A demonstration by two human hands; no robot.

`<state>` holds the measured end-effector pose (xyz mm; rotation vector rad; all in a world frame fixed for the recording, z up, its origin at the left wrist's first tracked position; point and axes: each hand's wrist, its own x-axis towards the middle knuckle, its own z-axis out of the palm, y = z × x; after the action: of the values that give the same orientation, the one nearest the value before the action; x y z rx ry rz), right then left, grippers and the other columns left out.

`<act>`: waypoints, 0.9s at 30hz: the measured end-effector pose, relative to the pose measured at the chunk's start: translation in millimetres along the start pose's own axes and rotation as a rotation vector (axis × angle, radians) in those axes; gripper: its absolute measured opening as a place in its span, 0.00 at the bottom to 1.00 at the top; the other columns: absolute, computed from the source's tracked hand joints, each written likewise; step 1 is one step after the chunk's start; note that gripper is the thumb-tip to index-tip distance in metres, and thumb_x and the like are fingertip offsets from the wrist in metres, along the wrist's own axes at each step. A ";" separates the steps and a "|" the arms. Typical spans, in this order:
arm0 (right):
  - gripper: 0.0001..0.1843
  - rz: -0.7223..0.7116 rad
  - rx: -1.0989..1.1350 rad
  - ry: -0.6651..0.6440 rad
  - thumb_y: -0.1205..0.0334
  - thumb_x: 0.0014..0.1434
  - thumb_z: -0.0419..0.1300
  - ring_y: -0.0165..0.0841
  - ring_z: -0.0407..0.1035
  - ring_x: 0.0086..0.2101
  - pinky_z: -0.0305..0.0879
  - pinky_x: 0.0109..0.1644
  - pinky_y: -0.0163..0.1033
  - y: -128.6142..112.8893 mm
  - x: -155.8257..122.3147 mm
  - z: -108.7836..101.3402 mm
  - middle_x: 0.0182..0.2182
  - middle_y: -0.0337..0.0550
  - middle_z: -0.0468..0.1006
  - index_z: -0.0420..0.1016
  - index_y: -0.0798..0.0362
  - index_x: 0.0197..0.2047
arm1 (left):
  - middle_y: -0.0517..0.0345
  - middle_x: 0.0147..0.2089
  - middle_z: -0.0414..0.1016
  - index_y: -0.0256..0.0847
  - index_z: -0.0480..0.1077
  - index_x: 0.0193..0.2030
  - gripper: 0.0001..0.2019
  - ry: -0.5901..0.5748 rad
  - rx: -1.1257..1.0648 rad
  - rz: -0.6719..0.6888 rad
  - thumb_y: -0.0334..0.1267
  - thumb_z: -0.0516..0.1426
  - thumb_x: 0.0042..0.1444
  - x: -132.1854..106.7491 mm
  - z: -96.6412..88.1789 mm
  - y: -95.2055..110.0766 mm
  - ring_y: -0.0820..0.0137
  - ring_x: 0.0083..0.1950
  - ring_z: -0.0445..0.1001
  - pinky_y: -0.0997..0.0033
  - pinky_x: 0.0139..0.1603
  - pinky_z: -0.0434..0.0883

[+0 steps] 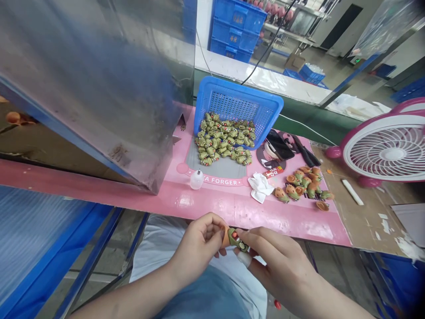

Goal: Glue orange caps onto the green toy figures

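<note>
Just in front of the table edge, both hands meet around one small figure. My left hand (203,237) pinches an orange cup-shaped piece (226,237) at its left end. My right hand (272,252), with a white wrap on a fingertip, grips the green figure part (238,240), which bears red, white and dark details. The orange and green pieces touch; whether they are joined I cannot tell. Beyond, a tilted blue basket (239,86) holds many green parts (226,137), some spilling onto the mat. Orange-and-green pieces (299,184) lie in a group at the right.
A small translucent bottle (197,180) stands on the pink mat (215,201). Near it are a white cloth (260,187), a phone (280,144) and a dark-handled tool (306,151). A metal housing (133,88) borders the left, and a pink-and-white fan (392,150) the right.
</note>
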<state>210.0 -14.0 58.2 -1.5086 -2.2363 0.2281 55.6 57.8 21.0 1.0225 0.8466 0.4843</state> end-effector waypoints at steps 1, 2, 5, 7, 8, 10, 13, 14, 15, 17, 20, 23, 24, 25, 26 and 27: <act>0.14 -0.003 -0.008 0.001 0.72 0.57 0.50 0.30 0.68 0.27 0.64 0.27 0.35 -0.8 -0.2 0.4 0.30 0.43 0.72 0.62 0.56 0.48 | 0.62 0.20 0.67 0.37 0.65 0.28 0.01 0.004 -0.001 -0.001 0.29 0.53 0.49 -0.2 0.3 -0.1 0.75 0.21 0.66 0.78 0.21 0.63; 0.15 -0.003 -0.008 0.000 0.73 0.56 0.50 0.31 0.68 0.28 0.64 0.27 0.35 -1.4 -0.4 0.8 0.30 0.43 0.72 0.62 0.57 0.47 | 0.62 0.20 0.67 0.37 0.65 0.28 0.01 0.008 -0.004 0.000 0.29 0.54 0.49 -0.5 0.7 -0.3 0.75 0.21 0.66 0.78 0.22 0.63; 0.15 0.006 0.020 0.007 0.75 0.55 0.50 0.31 0.68 0.28 0.65 0.28 0.35 -2.6 -1.3 2.4 0.30 0.43 0.72 0.62 0.57 0.47 | 0.63 0.20 0.68 0.37 0.65 0.27 0.02 0.016 -0.017 0.004 0.29 0.54 0.48 -1.3 2.1 -1.7 0.76 0.21 0.65 0.78 0.22 0.63; 0.16 0.013 0.034 0.016 0.75 0.55 0.50 0.31 0.68 0.28 0.65 0.28 0.35 -2.8 -2.1 4.0 0.30 0.44 0.72 0.62 0.57 0.47 | 0.63 0.20 0.68 0.37 0.65 0.28 0.02 0.013 -0.034 0.006 0.29 0.54 0.49 -1.6 2.7 -3.1 0.76 0.21 0.65 0.78 0.23 0.64; 0.16 0.017 0.036 0.022 0.75 0.55 0.50 0.31 0.68 0.28 0.65 0.28 0.35 -2.8 -2.6 4.9 0.30 0.43 0.72 0.62 0.57 0.47 | 0.62 0.21 0.68 0.37 0.64 0.28 0.01 0.011 -0.042 0.004 0.29 0.54 0.49 -1.5 2.7 -3.8 0.76 0.21 0.66 0.78 0.23 0.64; 0.16 0.021 0.037 0.036 0.76 0.54 0.50 0.30 0.67 0.27 0.65 0.28 0.34 -2.8 -3.5 6.8 0.29 0.43 0.71 0.63 0.57 0.47 | 0.62 0.22 0.67 0.37 0.64 0.28 0.01 0.008 -0.049 -0.002 0.30 0.54 0.49 -1.2 2.5 -5.0 0.76 0.22 0.66 0.78 0.23 0.65; 0.16 0.022 0.040 0.054 0.76 0.55 0.51 0.30 0.67 0.28 0.64 0.29 0.33 -2.2 -4.7 9.5 0.29 0.43 0.71 0.63 0.57 0.47 | 0.62 0.22 0.67 0.37 0.63 0.28 0.02 0.003 -0.040 -0.007 0.30 0.54 0.50 -0.3 2.3 -5.6 0.76 0.22 0.66 0.77 0.24 0.65; 0.16 0.022 0.045 0.056 0.76 0.55 0.51 0.30 0.67 0.28 0.64 0.29 0.33 -1.7 -5.1 10.3 0.29 0.43 0.71 0.62 0.57 0.48 | 0.62 0.22 0.67 0.37 0.63 0.28 0.02 -0.001 -0.038 -0.006 0.30 0.53 0.50 0.0 2.4 -5.3 0.76 0.23 0.66 0.76 0.24 0.65; 0.16 0.026 0.053 0.051 0.75 0.55 0.52 0.30 0.67 0.28 0.64 0.29 0.33 -1.1 -5.5 10.9 0.29 0.43 0.70 0.62 0.57 0.48 | 0.62 0.23 0.67 0.37 0.63 0.28 0.02 -0.004 -0.035 -0.005 0.31 0.53 0.50 0.2 2.5 -4.7 0.75 0.23 0.66 0.76 0.24 0.65; 0.15 0.041 0.070 0.033 0.73 0.56 0.52 0.30 0.67 0.28 0.64 0.29 0.34 0.5 -6.5 11.5 0.29 0.42 0.70 0.62 0.56 0.48 | 0.62 0.23 0.66 0.37 0.63 0.28 0.03 -0.011 -0.033 0.005 0.32 0.53 0.51 0.2 2.4 -3.0 0.76 0.23 0.65 0.76 0.25 0.65; 0.16 0.061 0.086 0.027 0.72 0.56 0.53 0.30 0.67 0.28 0.64 0.29 0.35 3.6 -8.3 11.3 0.29 0.42 0.70 0.61 0.55 0.49 | 0.62 0.23 0.65 0.37 0.62 0.29 0.03 -0.042 -0.055 0.038 0.32 0.52 0.52 -1.4 0.3 -0.9 0.76 0.25 0.65 0.76 0.27 0.65; 0.16 0.072 0.106 0.071 0.72 0.55 0.55 0.31 0.67 0.29 0.64 0.30 0.35 5.2 -9.8 10.6 0.30 0.42 0.70 0.62 0.55 0.48 | 0.62 0.26 0.66 0.38 0.62 0.34 0.04 -0.096 -0.078 0.057 0.35 0.50 0.56 -4.5 -3.5 -2.7 0.74 0.26 0.66 0.75 0.28 0.65; 0.16 0.074 0.115 0.086 0.72 0.55 0.55 0.31 0.67 0.29 0.64 0.30 0.34 5.0 -9.9 10.4 0.30 0.43 0.70 0.62 0.55 0.48 | 0.61 0.27 0.67 0.38 0.62 0.34 0.06 -0.116 -0.075 0.048 0.38 0.48 0.58 -5.6 -4.2 -4.4 0.74 0.26 0.67 0.74 0.28 0.65; 0.16 0.075 0.123 0.095 0.73 0.55 0.56 0.31 0.68 0.29 0.64 0.30 0.34 4.4 -9.9 10.4 0.30 0.43 0.70 0.63 0.55 0.47 | 0.60 0.27 0.67 0.38 0.62 0.34 0.09 -0.133 -0.068 0.035 0.40 0.46 0.59 -6.7 -4.3 -6.4 0.73 0.26 0.67 0.74 0.27 0.65; 0.16 0.076 0.129 0.098 0.73 0.54 0.56 0.30 0.68 0.30 0.65 0.30 0.34 3.4 -9.6 10.5 0.30 0.43 0.71 0.63 0.55 0.47 | 0.59 0.26 0.67 0.38 0.61 0.33 0.12 -0.149 -0.058 0.021 0.43 0.44 0.60 -7.8 -3.7 -8.4 0.73 0.25 0.67 0.73 0.27 0.64; 0.16 0.075 0.137 0.101 0.73 0.54 0.56 0.30 0.68 0.29 0.65 0.30 0.33 2.1 -9.2 10.8 0.29 0.42 0.71 0.63 0.55 0.47 | 0.59 0.26 0.67 0.39 0.60 0.31 0.15 -0.163 -0.049 0.010 0.45 0.42 0.60 -8.9 -2.4 -10.5 0.73 0.25 0.67 0.73 0.26 0.64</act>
<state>210.0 -20.5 45.5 -1.4987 -2.0450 0.3145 48.1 48.0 14.6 1.0070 0.6822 0.4219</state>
